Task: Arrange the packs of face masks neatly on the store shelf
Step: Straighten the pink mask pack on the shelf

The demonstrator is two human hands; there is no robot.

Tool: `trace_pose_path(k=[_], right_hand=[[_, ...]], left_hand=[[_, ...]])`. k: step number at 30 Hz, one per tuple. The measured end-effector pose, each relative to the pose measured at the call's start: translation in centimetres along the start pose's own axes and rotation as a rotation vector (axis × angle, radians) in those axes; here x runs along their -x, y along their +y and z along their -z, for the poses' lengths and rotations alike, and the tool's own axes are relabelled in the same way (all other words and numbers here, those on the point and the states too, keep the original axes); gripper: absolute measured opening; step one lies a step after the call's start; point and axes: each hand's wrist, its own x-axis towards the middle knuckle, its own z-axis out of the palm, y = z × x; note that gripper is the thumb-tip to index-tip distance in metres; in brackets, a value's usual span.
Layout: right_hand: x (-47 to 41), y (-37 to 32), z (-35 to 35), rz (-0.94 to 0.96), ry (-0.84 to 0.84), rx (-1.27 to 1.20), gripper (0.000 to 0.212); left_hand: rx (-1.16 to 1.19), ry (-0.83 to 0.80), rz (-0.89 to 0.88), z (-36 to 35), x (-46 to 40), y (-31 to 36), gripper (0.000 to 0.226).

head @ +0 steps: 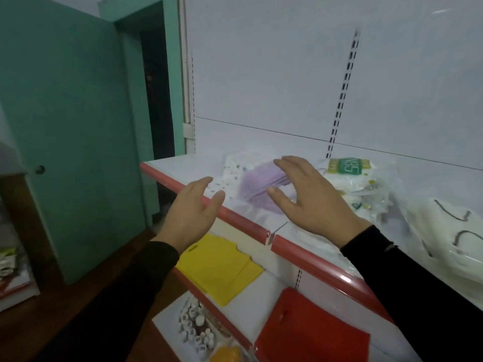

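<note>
Mask packs lie on a white shelf (pixel 183 165) with a red front edge: a clear pack of purple masks (pixel 257 186) near the left end, a green-labelled pack (pixel 350 169) just beside it toward the back, and a pack of white masks (pixel 444 241) at the right. The right hand (pixel 313 199) is spread over the purple pack, fingers (pixel 287 163) straight and holding nothing, though contact cannot be told. The left hand (pixel 193 207) is open too, at the front edge, and yellow (pixel 222 267) and red (pixel 313 333) bags lie on the shelf below.
</note>
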Motion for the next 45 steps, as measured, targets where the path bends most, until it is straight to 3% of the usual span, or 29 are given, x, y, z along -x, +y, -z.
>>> trace_pose_path(k=[7, 12, 16, 23, 32, 37, 45], right_hand=[[-7.0, 2.5, -2.1, -0.081, 0.016, 0.081, 0.059], [-10.1, 4.1, -3.9, -0.197, -0.07, 0.128, 0.06], [-12.1, 5.5, -4.9, -0.358, -0.16, 0.159, 0.06], [-15.4, 5.0, -7.3, -0.76, -0.129, 0.136, 0.055], [-15.7, 2.0, -13.9, -1.12, -0.093, 0.061, 0.06], [-13.3, 1.7, -17.5, -1.283, 0.054, 0.036, 0.08], [-12.2, 2.7, -18.3, -1.409, 0.089, -0.087, 0.083]], left_hand=[[0.031, -0.119, -0.03, -3.6, -7.7, -3.1, 0.058], [0.087, -0.22, -0.033, -6.2, -12.9, -5.5, 0.06], [0.171, -0.301, -0.054, -9.0, -16.9, -6.4, 0.062], [0.314, -0.546, -0.136, -12.7, -21.5, -8.2, 0.07], [0.388, -0.851, -0.278, -13.8, -22.7, -9.2, 0.088], [0.382, -0.892, -0.341, -14.2, -23.0, -9.5, 0.098], [0.414, -0.902, -0.4, -14.1, -22.9, -8.9, 0.09]])
